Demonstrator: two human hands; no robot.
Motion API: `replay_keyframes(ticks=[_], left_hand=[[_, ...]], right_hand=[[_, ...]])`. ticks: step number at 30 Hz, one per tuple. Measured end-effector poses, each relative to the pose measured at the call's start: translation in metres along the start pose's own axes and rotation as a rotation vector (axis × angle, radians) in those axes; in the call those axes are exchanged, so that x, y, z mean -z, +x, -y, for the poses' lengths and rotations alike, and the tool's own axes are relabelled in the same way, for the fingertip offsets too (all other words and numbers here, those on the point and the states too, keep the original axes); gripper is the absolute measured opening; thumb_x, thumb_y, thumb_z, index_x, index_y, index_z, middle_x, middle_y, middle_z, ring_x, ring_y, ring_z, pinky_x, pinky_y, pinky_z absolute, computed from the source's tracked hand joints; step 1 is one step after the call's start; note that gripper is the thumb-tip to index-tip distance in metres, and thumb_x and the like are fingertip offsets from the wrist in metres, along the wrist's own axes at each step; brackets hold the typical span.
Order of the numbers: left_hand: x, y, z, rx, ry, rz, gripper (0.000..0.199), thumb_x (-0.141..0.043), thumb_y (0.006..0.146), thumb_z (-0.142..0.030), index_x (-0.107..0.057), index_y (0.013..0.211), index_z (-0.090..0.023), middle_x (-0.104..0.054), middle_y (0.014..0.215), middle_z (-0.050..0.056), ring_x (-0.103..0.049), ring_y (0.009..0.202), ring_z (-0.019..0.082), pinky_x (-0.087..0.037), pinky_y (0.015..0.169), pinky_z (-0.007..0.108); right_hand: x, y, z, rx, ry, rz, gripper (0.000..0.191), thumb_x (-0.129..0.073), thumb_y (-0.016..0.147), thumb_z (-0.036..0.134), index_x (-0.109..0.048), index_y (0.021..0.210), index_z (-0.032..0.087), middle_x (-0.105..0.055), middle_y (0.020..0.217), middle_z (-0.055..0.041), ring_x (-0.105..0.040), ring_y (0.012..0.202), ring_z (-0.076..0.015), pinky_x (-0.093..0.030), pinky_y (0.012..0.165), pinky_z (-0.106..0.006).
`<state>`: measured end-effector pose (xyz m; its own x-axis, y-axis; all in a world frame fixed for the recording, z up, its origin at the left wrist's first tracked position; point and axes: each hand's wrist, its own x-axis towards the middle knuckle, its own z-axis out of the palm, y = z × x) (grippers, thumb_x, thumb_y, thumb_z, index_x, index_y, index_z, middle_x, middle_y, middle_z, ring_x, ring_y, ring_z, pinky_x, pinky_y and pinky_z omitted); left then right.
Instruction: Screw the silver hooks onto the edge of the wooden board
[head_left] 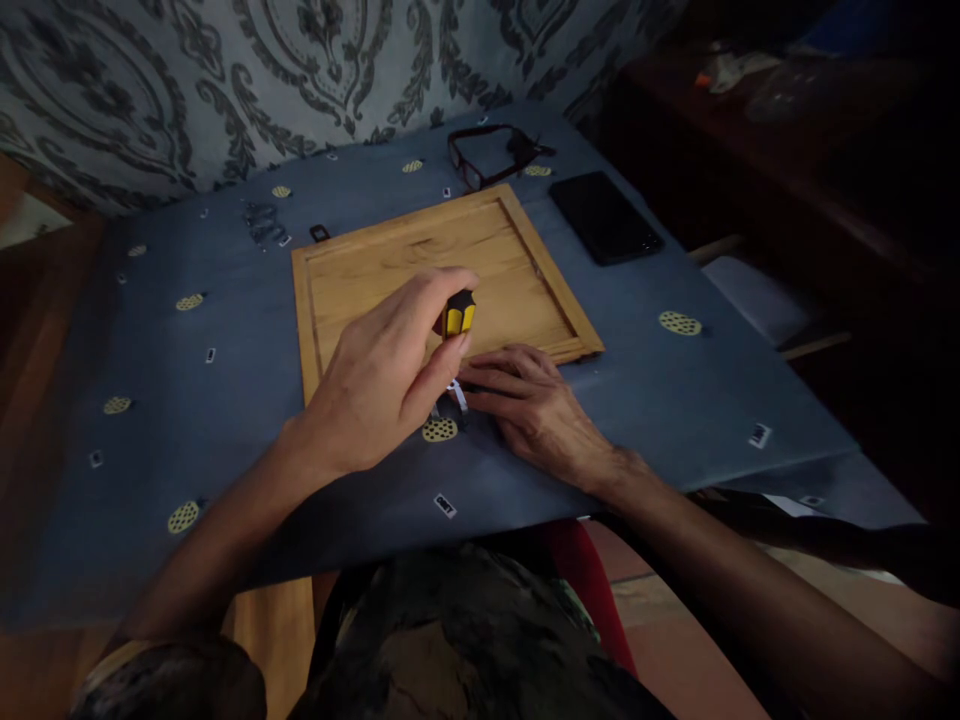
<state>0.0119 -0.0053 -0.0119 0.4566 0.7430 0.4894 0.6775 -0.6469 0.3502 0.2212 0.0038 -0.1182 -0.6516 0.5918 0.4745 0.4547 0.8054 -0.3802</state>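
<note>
A framed wooden panel (427, 270) lies on the blue patterned tablecloth (247, 400). Over its near edge, my left hand (382, 370) is closed around a screwdriver (460, 314) with a yellow and black handle, held upright; its tip is hidden. A small shiny metal piece (457, 395) shows beneath that hand at the panel's near edge. My right hand (532, 410) rests low beside it, fingers together and pressed at the near edge by the metal piece. Whatever its fingertips hold is too hidden to tell.
Eyeglasses (469, 172) and a black phone (604, 218) lie beyond and to the right of the panel. A small dark hanger (319, 233) sticks out at its far left edge. A little clear bag (262, 222) lies further left. Patterned fabric (330, 70) hangs behind the table.
</note>
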Motion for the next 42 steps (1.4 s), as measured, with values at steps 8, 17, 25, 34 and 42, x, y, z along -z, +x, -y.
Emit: replay_keyframes(ticks=[8,17,25,34,42], left_hand=[[-0.004,0.001,0.001,-0.021,0.028,-0.075,0.022,-0.06,0.097,-0.021,-0.058,0.118,-0.014,-0.07,0.109,0.004,-0.069,0.1,0.013,-0.058,0.089,0.025],[0.005,-0.001,0.0,0.026,0.073,-0.01,0.029,-0.056,0.097,-0.018,-0.058,0.126,-0.019,-0.07,0.12,0.006,-0.07,0.101,0.017,-0.059,0.094,0.032],[0.003,0.0,0.001,0.009,0.081,-0.035,0.024,-0.06,0.097,-0.025,-0.059,0.121,-0.018,-0.071,0.114,0.006,-0.07,0.102,0.017,-0.058,0.088,0.028],[0.009,-0.001,-0.001,0.031,0.056,-0.013,0.028,-0.058,0.095,-0.01,-0.059,0.122,-0.017,-0.07,0.117,0.005,-0.07,0.101,0.016,-0.058,0.09,0.03],[0.011,0.001,-0.001,0.008,0.019,0.004,0.027,-0.055,0.095,-0.009,-0.059,0.121,-0.016,-0.07,0.116,0.005,-0.069,0.105,0.015,-0.058,0.091,0.028]], right_hand=[[0.0,0.0,-0.002,0.014,0.0,-0.02,0.036,-0.053,0.092,0.005,-0.075,0.111,0.026,-0.074,0.124,-0.002,-0.06,0.119,-0.0263,-0.047,0.103,-0.052],[0.0,0.0,-0.001,-0.014,0.038,0.002,0.041,-0.052,0.09,0.003,-0.075,0.112,0.029,-0.073,0.127,-0.0006,-0.06,0.12,-0.0257,-0.047,0.103,-0.054],[0.001,0.001,0.0,-0.022,0.037,0.008,0.041,-0.051,0.091,0.004,-0.075,0.112,0.029,-0.074,0.125,-0.0008,-0.06,0.118,-0.0261,-0.048,0.101,-0.055],[0.001,0.001,0.0,-0.028,0.033,0.005,0.041,-0.053,0.09,0.005,-0.075,0.112,0.031,-0.074,0.125,-0.0011,-0.06,0.118,-0.0266,-0.049,0.101,-0.055],[-0.001,0.0,-0.001,0.01,-0.007,-0.018,0.038,-0.054,0.09,0.004,-0.075,0.111,0.028,-0.074,0.124,-0.0018,-0.061,0.116,-0.0262,-0.049,0.101,-0.053]])
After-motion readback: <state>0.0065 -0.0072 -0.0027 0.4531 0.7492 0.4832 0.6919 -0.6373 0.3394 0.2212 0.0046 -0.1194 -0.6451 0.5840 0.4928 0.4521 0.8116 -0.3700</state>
